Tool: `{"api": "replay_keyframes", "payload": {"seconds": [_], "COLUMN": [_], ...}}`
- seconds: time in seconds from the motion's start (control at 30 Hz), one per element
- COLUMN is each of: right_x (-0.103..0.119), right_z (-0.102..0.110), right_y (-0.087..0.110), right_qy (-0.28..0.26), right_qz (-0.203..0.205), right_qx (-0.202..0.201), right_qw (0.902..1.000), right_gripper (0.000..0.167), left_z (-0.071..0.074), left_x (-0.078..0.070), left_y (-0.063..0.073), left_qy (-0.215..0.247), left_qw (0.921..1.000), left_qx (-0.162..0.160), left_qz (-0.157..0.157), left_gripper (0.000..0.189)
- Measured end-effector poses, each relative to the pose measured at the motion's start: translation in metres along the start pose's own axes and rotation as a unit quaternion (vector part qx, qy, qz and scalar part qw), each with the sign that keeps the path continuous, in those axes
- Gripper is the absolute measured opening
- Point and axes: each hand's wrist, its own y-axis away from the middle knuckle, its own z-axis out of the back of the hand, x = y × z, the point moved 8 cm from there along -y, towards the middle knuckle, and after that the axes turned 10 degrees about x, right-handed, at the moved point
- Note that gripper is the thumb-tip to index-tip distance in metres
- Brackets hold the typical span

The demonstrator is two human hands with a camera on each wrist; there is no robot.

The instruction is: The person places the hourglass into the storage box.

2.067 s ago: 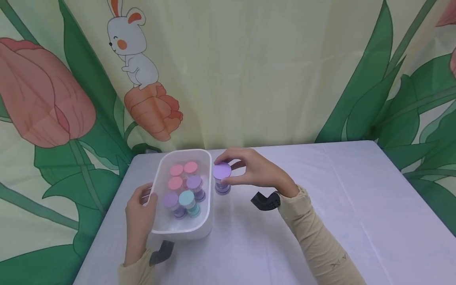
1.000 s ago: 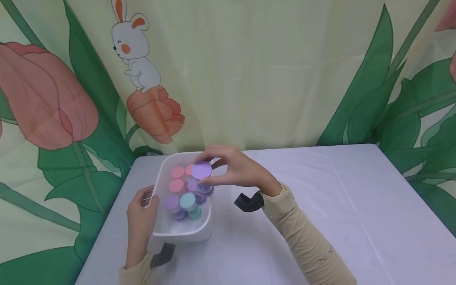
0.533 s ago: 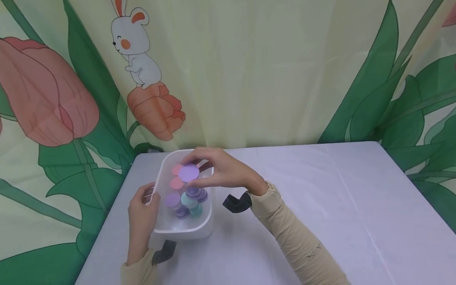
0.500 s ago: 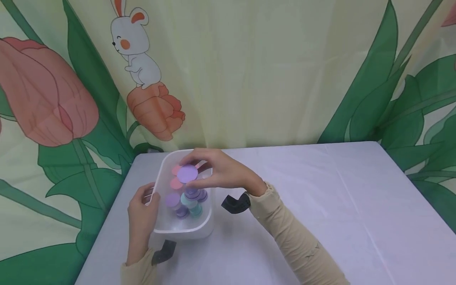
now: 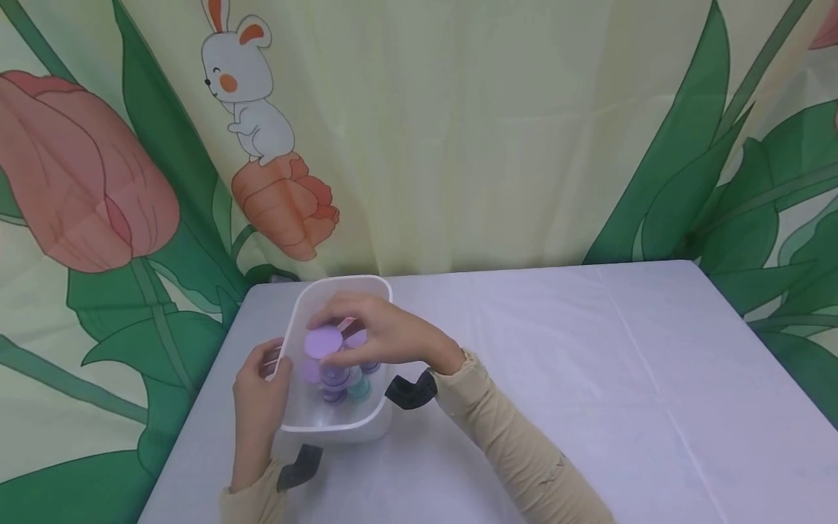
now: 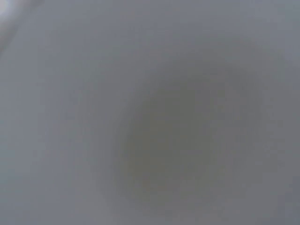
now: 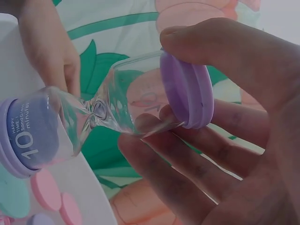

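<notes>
My right hand (image 5: 393, 331) pinches a purple-capped sand timer (image 5: 324, 341) by its upper cap, over the inside of a white plastic bin (image 5: 334, 428). In the right wrist view this sand timer (image 7: 35, 133) has a clear pinched glass, bluish sand in the far bulb and "10 minutes" printed on it; thumb and fingers hold the near cap. My left hand (image 5: 260, 389) grips the bin's left wall, thumb at the rim. Below the held timer are another purple timer (image 5: 310, 372) and a teal one (image 5: 359, 388). The pink ones are mostly hidden by my right hand.
The bin stands at the back left of a table with a white cloth (image 5: 556, 364). Behind hangs a curtain (image 5: 491, 145) printed with tulips and a rabbit. Pink caps (image 7: 46, 190) show in the right wrist view. The left wrist view is a grey blur.
My right hand has carried the purple sand timer from beside the bin's right wall leftward over it, then lower and nearer. My left hand has kept its grip on the bin.
</notes>
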Motion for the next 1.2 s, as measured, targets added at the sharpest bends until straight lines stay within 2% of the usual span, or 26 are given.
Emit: {"api": "replay_keyframes", "payload": {"seconds": [0.2,0.53,0.83,1.2], "right_x": [-0.005,-0.014,-0.026,-0.035], "right_z": [-0.009,-0.024,-0.035,-0.044], "right_y": [-0.006,-0.011,-0.016,-0.021], "right_qy": [0.024,-0.003,-0.005,0.005], "right_qz": [0.005,-0.026,-0.051,-0.059], "right_qx": [0.012,0.038,0.06,0.074], "right_qw": [0.9996,0.9989,0.9969,0.9955], "right_gripper": [0.036,0.04,0.042,0.042], "left_z": [0.0,-0.001,0.0,0.0], "left_x": [-0.001,0.0,-0.001,-0.001], "left_y": [0.0,0.002,0.003,0.002], "left_qy": [-0.001,-0.003,-0.005,-0.003], "left_qw": [1.0,0.9999,0.9999,0.9999], "left_qx": [0.001,0.008,0.008,0.008], "left_qz": [-0.008,-0.007,-0.009,-0.014], "left_gripper": [0.039,0.04,0.04,0.04]}}
